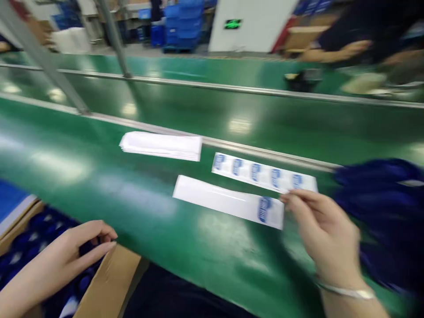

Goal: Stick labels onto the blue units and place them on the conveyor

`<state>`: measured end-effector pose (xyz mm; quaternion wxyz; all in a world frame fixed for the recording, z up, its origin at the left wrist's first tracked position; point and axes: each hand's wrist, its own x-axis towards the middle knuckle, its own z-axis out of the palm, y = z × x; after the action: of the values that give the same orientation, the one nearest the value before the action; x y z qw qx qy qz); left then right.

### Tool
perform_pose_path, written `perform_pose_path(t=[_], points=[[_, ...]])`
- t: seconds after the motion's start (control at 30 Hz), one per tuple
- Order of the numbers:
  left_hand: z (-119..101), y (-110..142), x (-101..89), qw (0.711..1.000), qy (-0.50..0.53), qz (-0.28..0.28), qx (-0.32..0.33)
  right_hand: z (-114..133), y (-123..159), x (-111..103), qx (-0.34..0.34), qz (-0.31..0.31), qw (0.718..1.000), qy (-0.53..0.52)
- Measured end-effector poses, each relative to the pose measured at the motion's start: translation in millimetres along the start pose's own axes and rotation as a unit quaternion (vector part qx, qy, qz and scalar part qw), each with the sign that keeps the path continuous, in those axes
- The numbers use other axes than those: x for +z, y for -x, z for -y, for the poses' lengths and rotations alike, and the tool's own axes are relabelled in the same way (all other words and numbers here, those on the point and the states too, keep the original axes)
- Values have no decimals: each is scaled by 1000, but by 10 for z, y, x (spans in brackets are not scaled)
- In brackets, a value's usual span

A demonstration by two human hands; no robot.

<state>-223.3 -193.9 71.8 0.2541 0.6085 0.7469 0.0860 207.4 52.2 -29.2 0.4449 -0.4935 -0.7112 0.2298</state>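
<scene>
My right hand [326, 236] pinches thumb and forefinger at the top right corner of a white label strip [225, 200]. One blue printed label [264, 209] shows near that strip's right end; the rest of it is blank. Just behind lies a second label strip [245, 171] with several blue labels in a row, its right end partly behind my fingers. My left hand [88, 247] hovers over the edge of a cardboard box [114, 276], fingers bent and thumb apart, with nothing in it.
A stack of white strips [162, 145] lies farther back on the green table [139, 198]. Dark blue items [384, 212] are heaped at the right, and similar blue pieces [36, 236] fill the box. A metal rail [251, 150] runs behind. Across it, a blurred person's arm [344, 52] is at work.
</scene>
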Motion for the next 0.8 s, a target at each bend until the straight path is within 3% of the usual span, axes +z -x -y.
perform_pose_path(t=[0.1, 0.27, 0.4, 0.53, 0.63, 0.73, 0.8], points=[[-307, -486, 151, 987, -16, -66, 148, -166, -186, -146, -90, 51, 990, 99], [-1288, -1285, 566, 950, -75, -9, 302, -246, -295, -131, -122, 151, 964, 179], [-1783, -1829, 957, 919, -103, -12, 381, -168, -274, -82, -135, 175, 961, 166], [-1919, -2159, 1374, 893, -127, -51, 428, -26, -311, -151, -158, 182, 961, 132], [-1894, -2213, 1554, 882, -154, -100, 435, 118, -328, -254, -179, 171, 969, -8], [-1842, -2192, 1472, 864, -185, -143, 445, 232, -307, -364, -166, 119, 961, -188], [-1791, -2218, 1234, 856, -213, -175, 437, 249, -293, -425, -134, 48, 954, -264]])
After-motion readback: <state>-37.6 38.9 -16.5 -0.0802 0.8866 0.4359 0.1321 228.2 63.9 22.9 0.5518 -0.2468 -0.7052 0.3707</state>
